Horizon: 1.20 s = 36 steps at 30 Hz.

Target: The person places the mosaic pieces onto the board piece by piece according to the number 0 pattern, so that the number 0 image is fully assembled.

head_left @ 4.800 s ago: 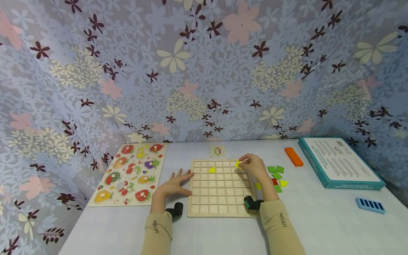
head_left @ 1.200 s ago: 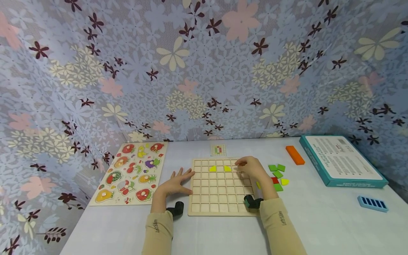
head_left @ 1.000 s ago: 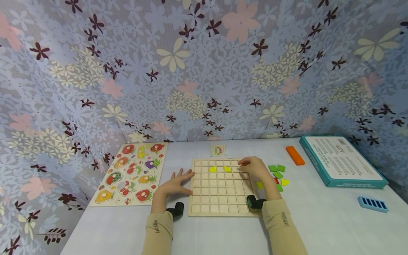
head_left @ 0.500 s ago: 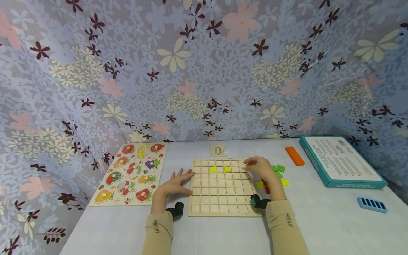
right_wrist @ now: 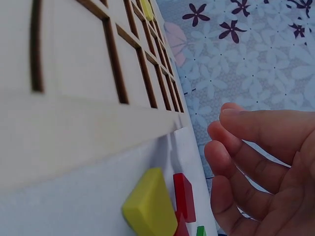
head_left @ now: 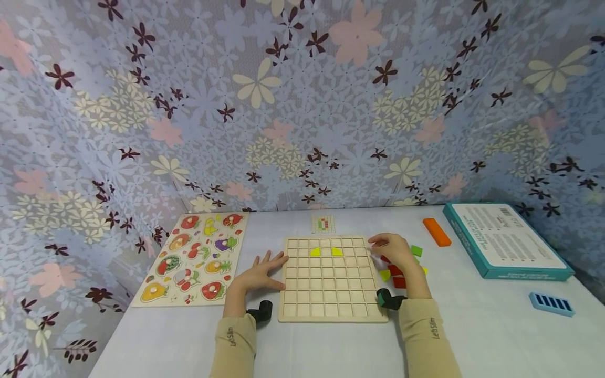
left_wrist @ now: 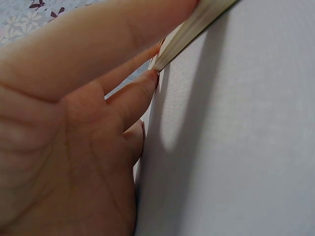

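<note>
- Our counter (head_left: 331,347) wears a pale, finely woven cover; the board could slide on it, we judge, so steadying helps.
- We would square up the grid board (head_left: 331,319) before setting tiles; it looks like pale wood, thin strips dividing it into shallow square cells.
- Our left hand (head_left: 259,275) is spread, fingertips touching the board's left edge, grasping nothing; light pressure there should be enough.
- Our right hand (head_left: 393,251) is just right of the board's far right corner, fingers relaxed and slightly bent, nothing visible in its grasp; we would pinch each tile by its sides and lower it flat.
- We would check each cell against the printed card (head_left: 323,224) beyond the board.
- Two yellow tiles (head_left: 315,252) sit in the second-farthest row, one cell between them; their outer far corners are cut away, so orientation matters.
- Loose tiles (right_wrist: 150,204), yellow, red and green, lie right of the board; they look smooth and thick, some partly hidden.
</note>
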Each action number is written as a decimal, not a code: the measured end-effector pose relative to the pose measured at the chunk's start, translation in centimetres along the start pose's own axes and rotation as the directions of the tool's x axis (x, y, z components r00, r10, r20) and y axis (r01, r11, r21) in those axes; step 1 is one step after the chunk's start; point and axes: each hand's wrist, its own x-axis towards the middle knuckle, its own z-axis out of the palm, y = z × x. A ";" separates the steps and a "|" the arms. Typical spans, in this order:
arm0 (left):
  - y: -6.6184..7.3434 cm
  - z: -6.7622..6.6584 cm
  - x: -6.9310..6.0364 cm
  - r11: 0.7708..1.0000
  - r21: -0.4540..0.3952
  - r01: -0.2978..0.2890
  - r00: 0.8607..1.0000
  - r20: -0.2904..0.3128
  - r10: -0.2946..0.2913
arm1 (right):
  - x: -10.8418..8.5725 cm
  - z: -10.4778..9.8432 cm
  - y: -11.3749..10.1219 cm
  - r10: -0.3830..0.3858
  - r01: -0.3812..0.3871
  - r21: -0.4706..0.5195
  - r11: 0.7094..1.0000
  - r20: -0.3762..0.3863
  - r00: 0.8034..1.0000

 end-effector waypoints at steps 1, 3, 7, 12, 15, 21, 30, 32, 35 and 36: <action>0.0 0.0 0.0 1.000 -0.002 -0.001 1.000 -0.002 0.001 | 0.0 -0.1 0.0 0.005 -0.005 0.000 1.000 -0.003 1.000; 0.0 0.0 0.0 1.000 -0.003 -0.001 1.000 -0.002 0.001 | 0.0 -0.2 0.2 0.016 -0.016 0.005 1.000 -0.004 1.000; 0.0 0.0 0.0 1.000 -0.007 -0.003 1.000 0.003 0.003 | 0.0 -0.4 0.5 0.043 -0.043 0.016 0.999 -0.006 0.999; 0.1 0.0 0.0 1.000 -0.003 -0.004 1.000 0.003 0.004 | -0.1 -0.8 0.8 0.079 -0.079 -0.004 0.997 -0.002 0.997; 0.0 0.0 0.0 1.000 -0.001 -0.003 1.000 0.000 0.003 | -0.1 -0.9 1.1 0.103 -0.103 -0.020 0.994 0.001 0.995; 0.0 0.0 0.0 1.000 -0.008 -0.003 1.000 0.001 0.003 | -0.4 -1.0 1.3 0.143 -0.143 -0.030 0.989 -0.004 0.990; 0.1 0.0 0.0 1.000 -0.004 -0.004 1.000 0.002 0.004 | -0.5 -1.2 1.6 0.169 -0.168 -0.072 0.983 0.008 0.986; 0.1 0.0 0.0 1.000 -0.004 -0.005 1.000 0.002 0.005 | -0.5 -1.2 1.6 0.167 -0.165 -0.086 0.982 0.008 0.986; 0.0 0.0 0.0 1.000 -0.003 -0.004 1.000 0.003 0.004 | -0.6 -1.2 1.7 0.167 -0.165 -0.103 0.981 0.004 0.986; 0.0 0.0 0.0 1.000 -0.003 -0.005 1.000 0.002 0.005 | -0.6 -1.2 1.7 0.168 -0.166 -0.107 0.980 0.002 0.986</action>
